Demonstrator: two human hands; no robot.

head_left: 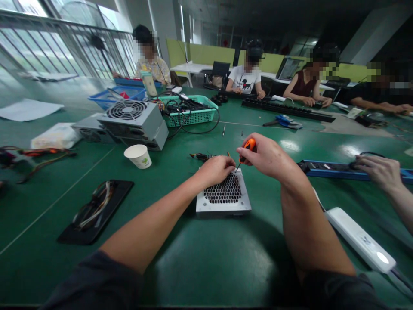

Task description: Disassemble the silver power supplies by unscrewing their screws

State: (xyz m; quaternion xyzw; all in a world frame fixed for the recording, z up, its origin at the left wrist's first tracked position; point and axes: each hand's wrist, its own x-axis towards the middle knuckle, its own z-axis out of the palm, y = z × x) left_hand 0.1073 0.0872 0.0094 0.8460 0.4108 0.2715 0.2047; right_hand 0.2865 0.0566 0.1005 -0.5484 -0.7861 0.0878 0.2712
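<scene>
A grey metal power supply (223,206) with a honeycomb vent lies flat on the green table in front of me. My right hand (269,156) is closed around the orange-and-black handle of a screwdriver (250,145). The screwdriver's thin shaft slants down to the case's far right corner. Across the far left part of the case rests my left hand (217,172), its fingers curled together close to the screwdriver tip; whatever they pinch is hidden. Dark wires (199,156) stick out behind the case.
Left stand a paper cup (138,156), stacked power supplies (134,125) and a black tray (97,211) with cables. Behind is a green basket (193,115) of cables. At right lie a white power strip (359,239) and a blue-black strip (338,169) under another person's hand (380,170).
</scene>
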